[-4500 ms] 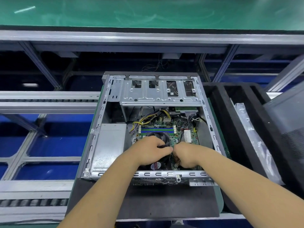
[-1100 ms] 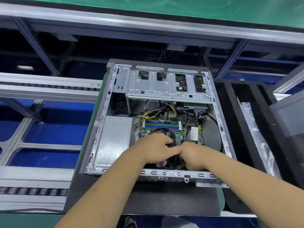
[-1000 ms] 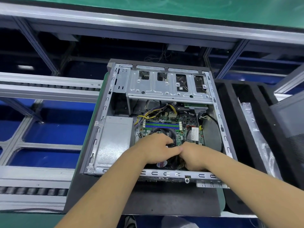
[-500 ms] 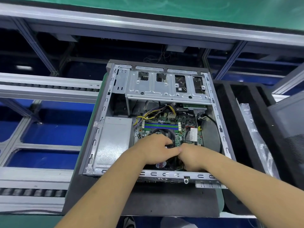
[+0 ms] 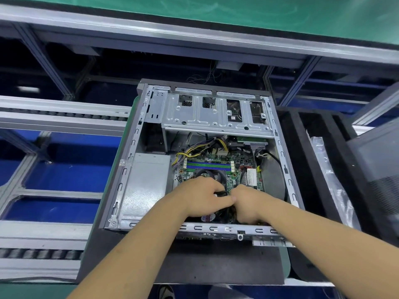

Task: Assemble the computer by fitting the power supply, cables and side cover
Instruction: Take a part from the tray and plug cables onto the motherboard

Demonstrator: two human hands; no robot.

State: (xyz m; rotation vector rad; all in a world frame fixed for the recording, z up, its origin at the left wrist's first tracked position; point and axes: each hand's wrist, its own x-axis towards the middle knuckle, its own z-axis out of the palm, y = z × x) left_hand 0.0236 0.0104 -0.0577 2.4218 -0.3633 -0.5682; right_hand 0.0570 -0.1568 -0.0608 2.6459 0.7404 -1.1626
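The open grey computer case (image 5: 121,184) lies flat on a black mat (image 5: 216,262). A silver power supply (image 5: 146,186) sits in its left bay. Yellow and black cables (image 5: 194,151) run to the green motherboard (image 5: 216,158). My left hand (image 5: 200,197) rests over the black CPU fan (image 5: 210,174), its fingers pinched on a small black cable end. My right hand (image 5: 248,203) touches it fingertip to fingertip; its fingers curl down into the case and are hidden. A dark grey side cover (image 5: 377,160) stands at the far right.
A silver drive cage (image 5: 216,117) spans the far end of the case. A black foam tray (image 5: 302,147) with a clear plastic bag (image 5: 328,175) sits right of the case. Conveyor rails (image 5: 54,117) run on the left, and a green bench edge (image 5: 194,9) crosses the back.
Both hands have stayed together over the fan, with only small finger movements. The view has shifted slightly, so the case sits a little higher and further right than 4.5 s ago.
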